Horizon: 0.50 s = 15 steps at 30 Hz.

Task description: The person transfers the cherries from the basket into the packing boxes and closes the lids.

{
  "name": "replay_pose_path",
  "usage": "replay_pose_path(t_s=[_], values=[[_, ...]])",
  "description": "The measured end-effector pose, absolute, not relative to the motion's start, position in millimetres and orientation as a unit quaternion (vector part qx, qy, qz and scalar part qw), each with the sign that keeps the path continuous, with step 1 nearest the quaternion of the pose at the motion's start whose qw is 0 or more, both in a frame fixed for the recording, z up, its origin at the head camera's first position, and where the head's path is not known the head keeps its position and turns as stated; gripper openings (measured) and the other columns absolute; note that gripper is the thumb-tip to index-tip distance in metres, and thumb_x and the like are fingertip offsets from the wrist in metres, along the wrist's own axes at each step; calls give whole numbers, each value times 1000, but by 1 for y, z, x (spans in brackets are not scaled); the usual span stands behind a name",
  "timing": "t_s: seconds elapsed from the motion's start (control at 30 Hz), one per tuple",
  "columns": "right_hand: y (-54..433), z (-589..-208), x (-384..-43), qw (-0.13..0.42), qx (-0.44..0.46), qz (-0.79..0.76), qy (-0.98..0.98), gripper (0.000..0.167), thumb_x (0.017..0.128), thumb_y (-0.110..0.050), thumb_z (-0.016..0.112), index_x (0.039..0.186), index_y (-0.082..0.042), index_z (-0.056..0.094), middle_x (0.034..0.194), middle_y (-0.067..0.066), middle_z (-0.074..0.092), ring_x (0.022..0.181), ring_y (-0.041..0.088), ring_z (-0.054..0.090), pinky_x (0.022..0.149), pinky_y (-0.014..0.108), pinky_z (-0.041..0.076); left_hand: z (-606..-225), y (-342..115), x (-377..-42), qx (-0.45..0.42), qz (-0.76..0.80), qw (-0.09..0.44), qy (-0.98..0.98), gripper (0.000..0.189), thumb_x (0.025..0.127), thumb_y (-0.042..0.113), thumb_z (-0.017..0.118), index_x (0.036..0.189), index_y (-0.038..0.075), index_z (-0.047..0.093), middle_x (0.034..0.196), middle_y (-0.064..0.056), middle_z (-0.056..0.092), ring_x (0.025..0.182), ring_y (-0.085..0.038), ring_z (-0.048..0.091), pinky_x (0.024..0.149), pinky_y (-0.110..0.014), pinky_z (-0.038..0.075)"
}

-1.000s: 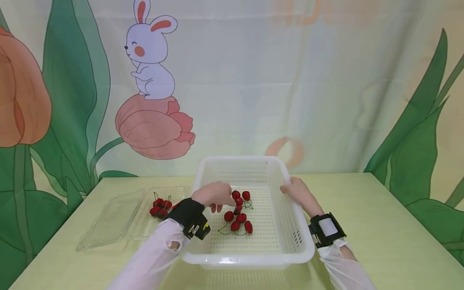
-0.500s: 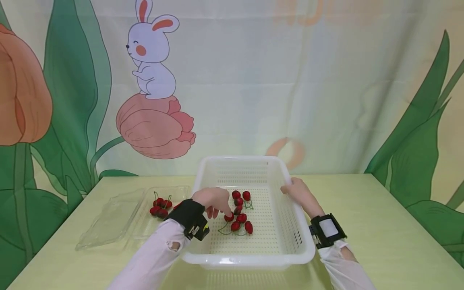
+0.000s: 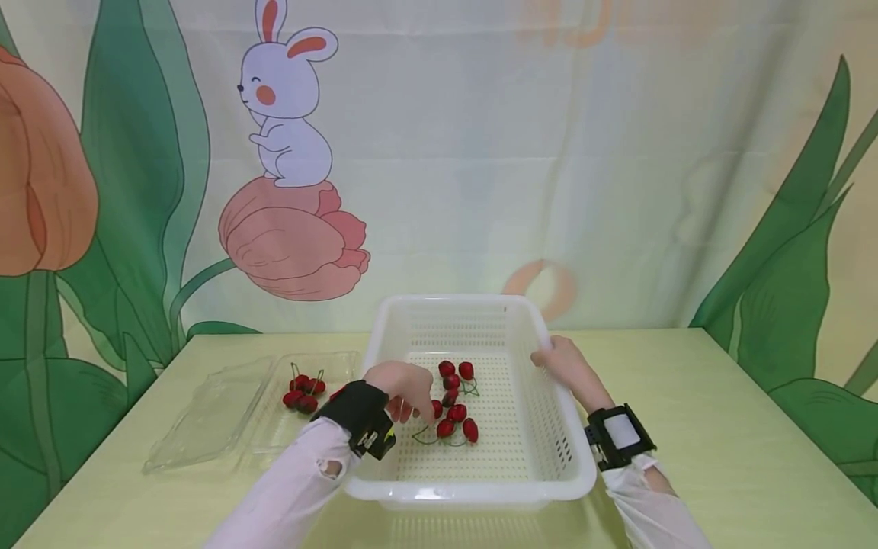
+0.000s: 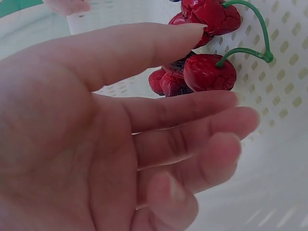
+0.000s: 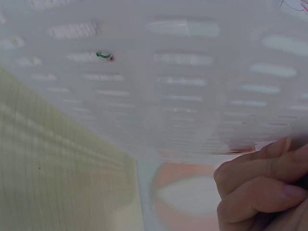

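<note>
A white perforated plastic basket (image 3: pixel 507 457) stands on the table with several red, green-stemmed cherries (image 3: pixel 456 412) on its floor. Inside it, at the left, my left hand (image 3: pixel 405 385) reaches down beside the nearest cherry (image 3: pixel 437 409). In the left wrist view, that cherry (image 4: pixel 210 72) shows in the gap between the thumb and index finger, which stand apart; whether either touches it I cannot tell. The other fingers are loosely bent. My right hand (image 3: pixel 565 362) grips the basket's right rim, its curled fingers (image 5: pixel 255 192) seen against the outer wall in the right wrist view.
Left of the basket lies a clear plastic tray (image 3: pixel 264 435) holding several cherries (image 3: pixel 304 393), with its clear lid (image 3: pixel 206 415) folded out further left. The pale yellow table (image 3: pixel 727 427) meets a printed curtain (image 3: pixel 453 152) at the back.
My left hand has come down and nearer inside the basket, from beside the upper cherries to the leftmost lower one, which it now partly covers. The right hand and basket have stayed put.
</note>
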State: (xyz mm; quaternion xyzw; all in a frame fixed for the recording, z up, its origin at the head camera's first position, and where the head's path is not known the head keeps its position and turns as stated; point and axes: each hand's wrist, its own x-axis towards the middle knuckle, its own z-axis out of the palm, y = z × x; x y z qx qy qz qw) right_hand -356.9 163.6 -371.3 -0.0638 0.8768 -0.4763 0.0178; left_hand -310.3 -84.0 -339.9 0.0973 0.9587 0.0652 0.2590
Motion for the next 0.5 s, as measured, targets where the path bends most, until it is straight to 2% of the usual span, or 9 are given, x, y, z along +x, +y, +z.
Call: replay_pose_path(t_s=[0.2,0.5], values=[[164,-370,-356,22,-62,-478,876,35,78,-6,49,106,14,45,95,25,55,72,31,58,60,41,49,-340,-84,-310,100,66,276,954,24,77,25,70,70,2,66,64,-8,60,49,-17,45,47,-26,38],[163,-370,-355,22,-63,-479,875,35,78,-5,49,107,14,45,96,25,55,72,31,58,59,42,49,-340,-81,-306,127,16,276,952,18,77,16,65,65,3,67,62,-8,60,53,-17,48,47,-25,37]])
